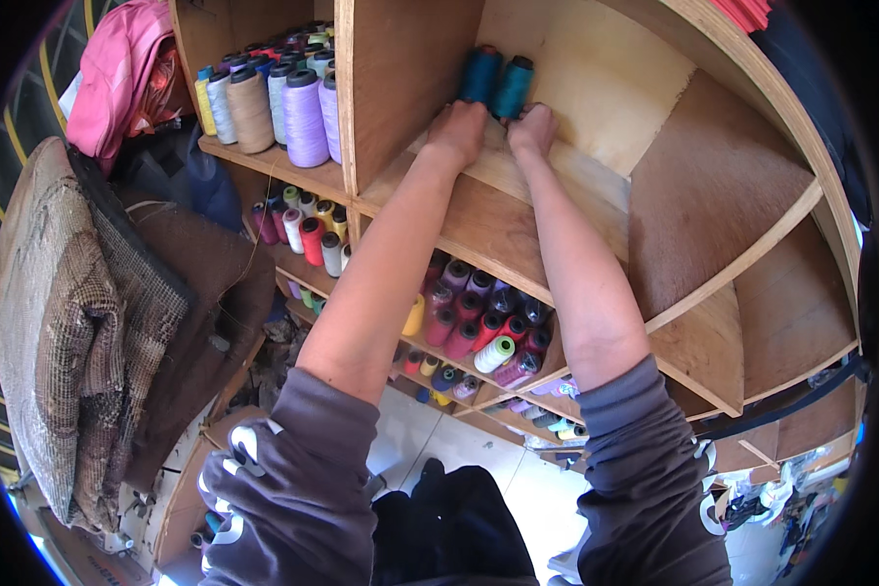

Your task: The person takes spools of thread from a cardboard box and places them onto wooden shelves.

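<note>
Both my arms reach into an upper compartment of a wooden shelf. A dark blue-teal cone of thread stands at the back left of it, against the divider. Close beside it on the right is a green-teal cone of thread, tilted slightly. My left hand is closed at the foot of the blue-teal cone, its fingertips hidden. My right hand is closed with curled fingers at the lower right of the green-teal cone, and its fingertips are hidden too.
Left of the divider, another compartment holds several thread cones, lilac and tan among them. Lower shelves carry red and purple cones. Folded woven cloth hangs at far left, below a pink cloth.
</note>
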A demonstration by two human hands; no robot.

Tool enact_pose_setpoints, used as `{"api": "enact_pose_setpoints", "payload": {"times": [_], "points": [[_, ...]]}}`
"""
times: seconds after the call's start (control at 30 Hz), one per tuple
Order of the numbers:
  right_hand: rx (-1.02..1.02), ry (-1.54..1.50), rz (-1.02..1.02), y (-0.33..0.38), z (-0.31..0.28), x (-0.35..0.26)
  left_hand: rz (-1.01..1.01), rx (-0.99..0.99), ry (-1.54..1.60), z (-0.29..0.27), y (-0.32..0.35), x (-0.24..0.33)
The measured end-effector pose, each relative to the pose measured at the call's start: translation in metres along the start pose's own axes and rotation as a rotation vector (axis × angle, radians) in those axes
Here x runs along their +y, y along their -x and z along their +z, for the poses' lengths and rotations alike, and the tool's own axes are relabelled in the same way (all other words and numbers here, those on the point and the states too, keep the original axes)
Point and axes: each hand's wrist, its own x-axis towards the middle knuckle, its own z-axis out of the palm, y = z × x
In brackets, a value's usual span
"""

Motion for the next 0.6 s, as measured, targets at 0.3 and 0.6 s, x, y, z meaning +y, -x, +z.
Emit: {"api": "enact_pose_setpoints", "payload": {"times": [0.3, 0.6], "points": [[0.067, -0.124, 0.039, 0.035, -0.044, -0.027, 0.103, 0.461, 0.37, -0.045, 0.134, 0.044], [-0.291, -0.876, 0.085, 0.325, -0.154, -0.148, -0.234, 0.708, 0.716, -0.074, 0.401, 0.023]]}}
